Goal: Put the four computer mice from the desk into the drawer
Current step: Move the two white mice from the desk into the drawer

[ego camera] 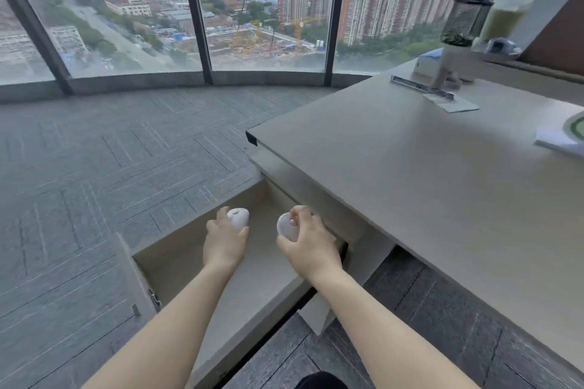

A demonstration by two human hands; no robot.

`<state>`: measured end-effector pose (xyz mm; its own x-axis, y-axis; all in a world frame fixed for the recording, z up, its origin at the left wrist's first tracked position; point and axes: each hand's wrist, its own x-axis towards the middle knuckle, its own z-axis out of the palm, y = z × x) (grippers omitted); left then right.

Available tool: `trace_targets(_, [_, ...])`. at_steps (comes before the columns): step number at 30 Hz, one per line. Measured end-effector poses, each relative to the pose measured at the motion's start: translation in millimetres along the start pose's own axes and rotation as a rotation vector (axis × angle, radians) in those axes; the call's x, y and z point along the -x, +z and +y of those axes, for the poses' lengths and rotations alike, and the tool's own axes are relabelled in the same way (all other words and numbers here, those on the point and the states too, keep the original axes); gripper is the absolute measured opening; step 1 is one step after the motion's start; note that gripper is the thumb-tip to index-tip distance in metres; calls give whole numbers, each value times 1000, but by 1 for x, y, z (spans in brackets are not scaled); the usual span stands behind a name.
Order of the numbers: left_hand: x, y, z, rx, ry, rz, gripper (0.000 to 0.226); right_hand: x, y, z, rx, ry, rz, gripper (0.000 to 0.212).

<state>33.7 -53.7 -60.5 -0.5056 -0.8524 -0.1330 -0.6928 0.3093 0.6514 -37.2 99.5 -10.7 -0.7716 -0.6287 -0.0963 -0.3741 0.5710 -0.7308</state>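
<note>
Grey carpet tiles (104, 167) cover the floor on the left, running up to a curved wall of windows (126, 9) with dark frames; nothing on the carpet stands between the person and the open drawer (177, 265), which is pulled out low at the centre, its pale wooden interior showing bare where the arms do not cover it. Above the drawer's inner end the left hand (225, 241) is closed around a white mouse (238, 217), fingers wrapped from below and the thumb at its side, the mouse held over the drawer's cavity; just to the right the right hand (311, 245) grips a second white mouse (287, 227) between thumb and fingers, also above the drawer and close to the edge of the surface (410, 186); the two mice are near one another but apart. The beige surface stretches away to the right, bare over its near half; at its far end lie a metal rail (422, 87) on a paper slip, a white box (431, 65), a black mesh cup (466, 22) and a jar with green contents (508, 12); a white-and-green paper item (565, 136) sits at the right edge.
</note>
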Motion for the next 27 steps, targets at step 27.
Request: trace_targets(27, [22,7,56,316,338,89,30,21,-25,-1,186,-160,202,29])
